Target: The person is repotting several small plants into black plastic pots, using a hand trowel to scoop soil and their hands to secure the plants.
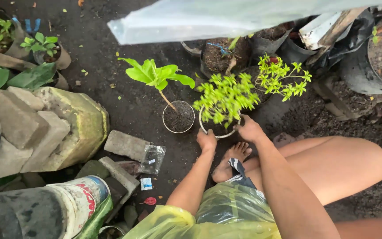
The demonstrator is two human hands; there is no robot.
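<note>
both hands are down on the bushy pot (218, 129) right now, low in front of the crouched knees. left hand (207, 140) is cupped against the near-left rim, fingers curled onto it, and right hand (249, 129) is closed on the right rim, thumb side up. so each hand is clamped on the pot's edge, one per side. i read that two-sided grip as steadying: the plant is top-heavy with foliage and a hold on opposite rims keeps it from tipping on the wet ground.

the pot sits on dark soil-strewn ground, just beside a second pot (178, 117) to its left, the rims near but i can't tell if they touch. that one holds a thin leaning seedling (155, 75) with a few broad leaves.

the bushy plant (226, 96) itself: dense, small, bright yellow-green leaves that spread wide and hide most of the soil; only a pale rim arc shows below.

bare foot (231, 159) planted just behind the pot. stone blocks (21, 124) stacked off to the left, a small clear bag (152, 158) lying by them. black grow bags (270, 42) crowd behind, under a plastic sheet (208, 20).
</note>
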